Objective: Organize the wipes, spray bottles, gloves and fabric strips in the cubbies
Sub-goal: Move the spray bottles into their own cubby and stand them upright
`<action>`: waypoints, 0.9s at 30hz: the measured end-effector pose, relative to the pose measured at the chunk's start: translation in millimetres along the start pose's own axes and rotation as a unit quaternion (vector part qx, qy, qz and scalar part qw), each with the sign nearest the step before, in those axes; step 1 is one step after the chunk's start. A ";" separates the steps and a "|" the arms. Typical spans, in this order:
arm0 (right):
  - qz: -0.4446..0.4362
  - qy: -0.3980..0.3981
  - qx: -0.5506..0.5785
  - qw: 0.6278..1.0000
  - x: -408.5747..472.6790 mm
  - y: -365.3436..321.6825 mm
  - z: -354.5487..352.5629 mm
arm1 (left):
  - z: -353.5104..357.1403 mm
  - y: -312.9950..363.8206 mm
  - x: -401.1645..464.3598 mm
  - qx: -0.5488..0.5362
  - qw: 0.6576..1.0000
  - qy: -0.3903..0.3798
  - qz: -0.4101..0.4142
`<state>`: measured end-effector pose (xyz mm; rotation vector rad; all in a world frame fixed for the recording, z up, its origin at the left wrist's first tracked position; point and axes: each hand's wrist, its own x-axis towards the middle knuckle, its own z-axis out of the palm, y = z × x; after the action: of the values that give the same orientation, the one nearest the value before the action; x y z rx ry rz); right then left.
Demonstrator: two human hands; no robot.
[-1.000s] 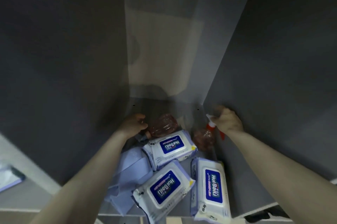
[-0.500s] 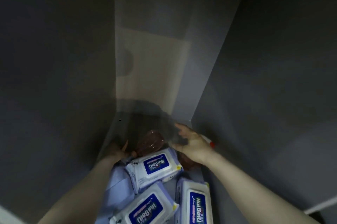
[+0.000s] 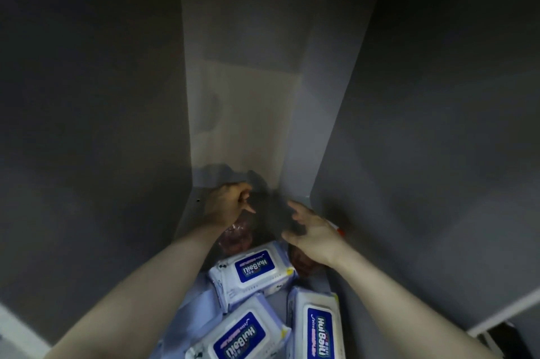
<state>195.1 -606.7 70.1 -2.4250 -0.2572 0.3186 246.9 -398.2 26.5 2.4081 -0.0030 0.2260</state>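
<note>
Left hand [image 3: 226, 206] deep in cubby [image 3: 438, 125], fingers curled and pinched on a dark, blurred item [image 3: 271, 209] near back wall [image 3: 242, 113]; item's identity not discernible. Right hand [image 3: 311, 234] at same depth, fingers half spread on right edge of same dark item; firm hold or mere contact: cannot tell. Dark item stretched between both hands, above cubby floor. Below left hand: reddish spray bottle [image 3: 236, 237], lying down, partly hidden by wrist. Under right palm: second reddish bottle [image 3: 302, 263], mostly covered; red-and-white nozzle [image 3: 336, 228] visible just right of right wrist, against right wall. Nearer camera: three wipes packs, white with blue labels. Rear pack [image 3: 252, 272] lying crosswise, touching both bottles. Front-left pack [image 3: 241, 332] tilted, overlapped at top by rear pack. Front-right pack [image 3: 317, 326] lengthwise along right wall, just beside front-left pack. Pale blue fabric [image 3: 195, 309] flat on floor left of packs, partly under them and under left forearm. Both forearms bare, entering from bottom edge. Interior dim, walls grey; back wall lighter, shadowed at base.
</note>
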 end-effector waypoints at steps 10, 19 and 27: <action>-0.015 0.038 -0.039 0.998 -50.5 -19.6 -26.1 | 2.0 7.1 4.8 -0.102 0.989 -0.091 -0.050; -0.019 0.098 -0.004 0.995 -92.7 -32.1 -34.3 | -83.6 59.7 -56.2 -0.145 0.988 -0.042 0.016; -0.065 0.123 -0.006 0.990 -130.2 -53.4 -24.5 | -119.0 91.3 -132.4 -0.089 0.995 0.003 0.043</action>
<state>73.1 -615.4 143.9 -2.4153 -0.3051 -0.0416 91.4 -396.2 152.4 2.2315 -0.1192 0.2609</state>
